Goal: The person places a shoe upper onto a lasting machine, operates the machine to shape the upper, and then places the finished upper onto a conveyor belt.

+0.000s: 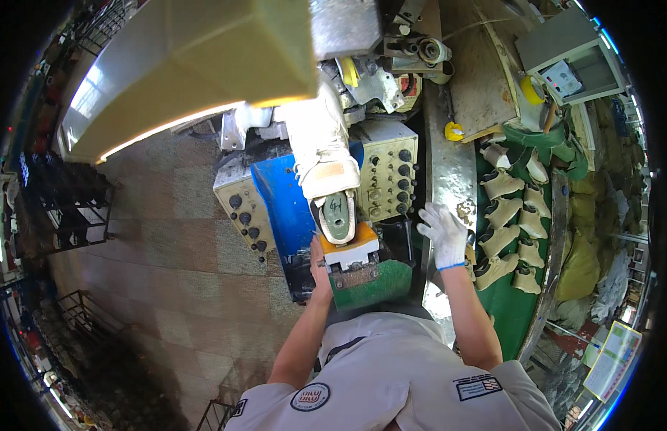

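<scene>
Okay, pale shoe sits around mid-frame, green foot form showing in its opening, near end at the orange pad. Left grip is bare, at the pad's left side; fingers partly hidden, can't tell if clenched or loose. Right grip is gloved, empty, fingers spread wide, near the green belt right of centre.

Risks, my read: if the pad shifts, bare left fingers look pinchable. Shoe seated crooked could crease or scuff; pale upper would show any dirt. Glove could snag on the black knobs.

Materials: upper looks soft, matte, lumpy at the laces; form smooth, rounded, likely hard. Pad blocky, worn metal below. Blue guard is scuffed, bent sheet. Shoe pieces on the belt: tan, curved, hollow.
</scene>
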`<move>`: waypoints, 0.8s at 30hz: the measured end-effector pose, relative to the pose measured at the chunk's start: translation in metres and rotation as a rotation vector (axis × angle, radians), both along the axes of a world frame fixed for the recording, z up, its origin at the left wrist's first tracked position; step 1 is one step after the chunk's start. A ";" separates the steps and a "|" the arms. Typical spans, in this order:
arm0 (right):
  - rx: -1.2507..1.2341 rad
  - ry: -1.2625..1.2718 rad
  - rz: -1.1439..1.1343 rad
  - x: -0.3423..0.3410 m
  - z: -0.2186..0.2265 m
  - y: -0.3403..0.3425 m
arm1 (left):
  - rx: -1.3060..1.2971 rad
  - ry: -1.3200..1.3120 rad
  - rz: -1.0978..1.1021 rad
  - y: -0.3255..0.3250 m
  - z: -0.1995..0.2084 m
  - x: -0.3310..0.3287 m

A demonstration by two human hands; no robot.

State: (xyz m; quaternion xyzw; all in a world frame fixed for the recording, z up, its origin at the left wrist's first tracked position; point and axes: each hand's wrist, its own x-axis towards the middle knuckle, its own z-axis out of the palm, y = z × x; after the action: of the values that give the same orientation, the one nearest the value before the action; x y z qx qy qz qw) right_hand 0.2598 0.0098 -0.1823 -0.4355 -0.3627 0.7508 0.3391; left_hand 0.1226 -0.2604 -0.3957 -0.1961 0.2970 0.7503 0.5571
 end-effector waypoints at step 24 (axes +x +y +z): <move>-0.461 0.776 -0.058 0.109 0.083 -0.011 | -0.377 1.098 -0.514 0.087 0.331 0.017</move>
State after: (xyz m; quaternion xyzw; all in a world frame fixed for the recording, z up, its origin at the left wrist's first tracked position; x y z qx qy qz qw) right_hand 0.3689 -0.0013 -0.0996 -0.1961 -0.0198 0.9099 0.3651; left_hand 0.1400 -0.1735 -0.0645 0.2002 0.7043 0.5184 0.4418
